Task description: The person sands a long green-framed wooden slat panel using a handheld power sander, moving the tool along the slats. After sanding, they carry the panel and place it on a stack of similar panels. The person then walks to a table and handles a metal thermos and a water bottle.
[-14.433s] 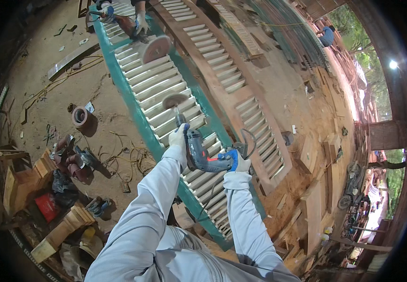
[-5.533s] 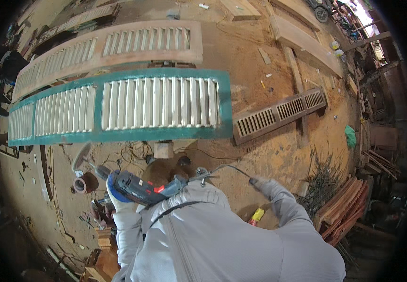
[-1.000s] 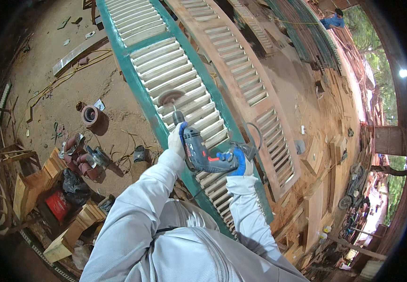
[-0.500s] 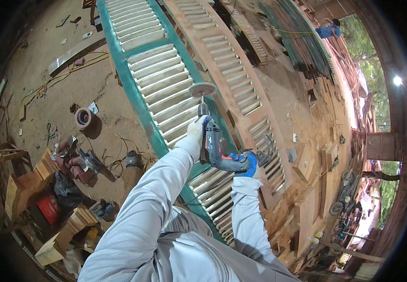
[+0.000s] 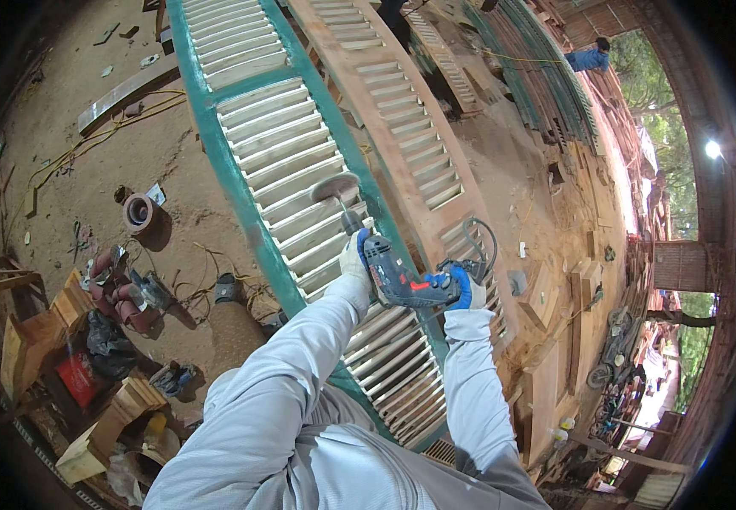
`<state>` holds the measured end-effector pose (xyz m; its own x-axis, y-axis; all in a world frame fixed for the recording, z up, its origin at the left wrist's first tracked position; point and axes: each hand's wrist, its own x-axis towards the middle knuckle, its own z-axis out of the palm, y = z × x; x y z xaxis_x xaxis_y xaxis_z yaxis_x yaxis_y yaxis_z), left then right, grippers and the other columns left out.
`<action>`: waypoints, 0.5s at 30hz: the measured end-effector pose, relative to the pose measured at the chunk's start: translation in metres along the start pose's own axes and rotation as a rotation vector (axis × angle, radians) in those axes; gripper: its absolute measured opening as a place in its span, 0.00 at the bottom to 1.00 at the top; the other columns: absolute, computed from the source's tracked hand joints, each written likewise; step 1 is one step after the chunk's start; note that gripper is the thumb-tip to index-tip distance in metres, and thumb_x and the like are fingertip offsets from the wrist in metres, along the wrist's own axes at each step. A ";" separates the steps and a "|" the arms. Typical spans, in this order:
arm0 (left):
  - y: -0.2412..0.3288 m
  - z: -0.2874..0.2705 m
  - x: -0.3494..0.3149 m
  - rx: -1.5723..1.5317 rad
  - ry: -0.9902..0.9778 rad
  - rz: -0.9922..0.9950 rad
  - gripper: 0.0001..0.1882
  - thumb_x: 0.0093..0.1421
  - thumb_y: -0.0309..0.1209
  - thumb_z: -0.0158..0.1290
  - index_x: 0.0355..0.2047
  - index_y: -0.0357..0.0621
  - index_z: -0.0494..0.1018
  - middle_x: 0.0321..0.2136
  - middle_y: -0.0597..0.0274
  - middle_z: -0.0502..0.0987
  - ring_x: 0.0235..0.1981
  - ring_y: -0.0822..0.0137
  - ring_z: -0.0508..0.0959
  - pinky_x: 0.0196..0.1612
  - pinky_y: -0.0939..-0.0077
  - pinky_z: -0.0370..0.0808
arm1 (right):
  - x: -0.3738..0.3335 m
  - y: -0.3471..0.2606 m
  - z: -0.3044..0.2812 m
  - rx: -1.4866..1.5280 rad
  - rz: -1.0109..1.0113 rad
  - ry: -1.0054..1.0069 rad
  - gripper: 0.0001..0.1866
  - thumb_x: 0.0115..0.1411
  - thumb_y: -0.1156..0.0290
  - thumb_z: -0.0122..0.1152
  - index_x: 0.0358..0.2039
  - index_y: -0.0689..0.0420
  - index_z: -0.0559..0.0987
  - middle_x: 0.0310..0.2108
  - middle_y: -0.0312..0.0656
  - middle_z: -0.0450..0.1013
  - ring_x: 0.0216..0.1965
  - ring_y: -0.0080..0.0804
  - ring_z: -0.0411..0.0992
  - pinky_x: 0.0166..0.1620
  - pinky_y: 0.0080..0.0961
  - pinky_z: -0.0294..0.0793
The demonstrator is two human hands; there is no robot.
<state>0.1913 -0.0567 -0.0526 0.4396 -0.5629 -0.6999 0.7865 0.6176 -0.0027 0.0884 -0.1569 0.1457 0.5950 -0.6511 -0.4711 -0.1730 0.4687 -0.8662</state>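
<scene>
A dark blue corded power drill (image 5: 400, 277) is held between my two gloved hands over a louvered shutter (image 5: 206, 113) with a green frame and pale slats. My left hand (image 5: 355, 257) wraps round the drill's front, close behind the chuck. My right hand (image 5: 467, 291) grips the rear handle, where the black cable loops out. From the chuck a shaft carries a round sanding disc (image 5: 335, 188), tilted, over the slats beside the green right-hand rail. Whether the disc touches the slats I cannot tell.
Right of the green shutter lies a bare-wood louvered shutter (image 5: 427, 191). On the ground at left are a roll of abrasive (image 5: 138, 212), a long plank (image 5: 126, 100) and cords. Cut timber (image 5: 546, 382) lies at right. Another person (image 5: 589, 59) is far off at upper right.
The disc has swung left and slightly down, from the green right rail to over the slats. My right hand and the drill's rear have shifted slightly right. Both hands keep their hold.
</scene>
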 end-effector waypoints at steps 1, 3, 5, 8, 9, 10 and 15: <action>-0.005 -0.003 0.010 -0.021 0.004 0.019 0.19 0.57 0.50 0.56 0.35 0.48 0.76 0.27 0.56 0.80 0.26 0.54 0.80 0.34 0.54 0.80 | 0.005 -0.004 -0.001 -0.036 0.003 -0.001 0.09 0.60 0.71 0.58 0.25 0.60 0.73 0.19 0.44 0.70 0.26 0.44 0.72 0.49 0.53 0.76; -0.013 -0.004 0.024 -0.062 0.009 0.047 0.18 0.57 0.50 0.56 0.34 0.50 0.76 0.27 0.57 0.80 0.25 0.54 0.80 0.34 0.55 0.80 | 0.007 -0.008 -0.008 -0.039 -0.045 -0.096 0.07 0.61 0.73 0.62 0.31 0.64 0.77 0.24 0.45 0.75 0.28 0.39 0.78 0.42 0.42 0.82; -0.024 0.001 0.020 -0.111 -0.005 0.040 0.16 0.56 0.47 0.58 0.33 0.48 0.76 0.26 0.60 0.79 0.25 0.61 0.79 0.33 0.62 0.78 | 0.004 -0.010 -0.014 -0.068 -0.062 -0.092 0.07 0.60 0.74 0.63 0.31 0.65 0.77 0.25 0.46 0.76 0.29 0.41 0.79 0.42 0.42 0.83; -0.022 0.004 0.028 -0.087 -0.045 0.064 0.16 0.57 0.48 0.57 0.34 0.50 0.76 0.27 0.60 0.80 0.25 0.60 0.80 0.33 0.62 0.79 | -0.002 -0.008 -0.017 -0.176 -0.142 -0.018 0.06 0.61 0.75 0.62 0.34 0.66 0.77 0.26 0.47 0.77 0.31 0.42 0.80 0.41 0.42 0.83; -0.019 0.004 0.031 -0.059 -0.047 0.079 0.16 0.57 0.49 0.57 0.34 0.50 0.76 0.27 0.60 0.80 0.26 0.59 0.80 0.33 0.61 0.79 | -0.003 -0.006 -0.017 -0.147 -0.187 -0.062 0.06 0.61 0.75 0.62 0.35 0.66 0.77 0.27 0.47 0.77 0.31 0.42 0.80 0.41 0.42 0.84; -0.018 0.008 0.032 -0.030 -0.051 0.085 0.16 0.57 0.49 0.57 0.34 0.51 0.76 0.27 0.60 0.80 0.26 0.59 0.80 0.33 0.61 0.79 | -0.005 -0.002 -0.022 -0.118 -0.233 -0.095 0.06 0.61 0.75 0.61 0.36 0.66 0.77 0.27 0.47 0.77 0.32 0.42 0.80 0.40 0.41 0.84; 0.002 0.032 -0.002 0.233 -0.045 0.187 0.15 0.57 0.46 0.59 0.35 0.48 0.78 0.26 0.63 0.80 0.25 0.66 0.79 0.32 0.67 0.77 | -0.027 0.012 -0.022 0.114 -0.209 -0.030 0.05 0.61 0.77 0.58 0.36 0.65 0.76 0.32 0.50 0.76 0.37 0.44 0.78 0.54 0.48 0.77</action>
<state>0.2056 -0.0720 -0.0288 0.6010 -0.4779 -0.6406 0.7661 0.5729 0.2913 0.0527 -0.1464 0.1445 0.6318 -0.7239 -0.2771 0.0449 0.3910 -0.9193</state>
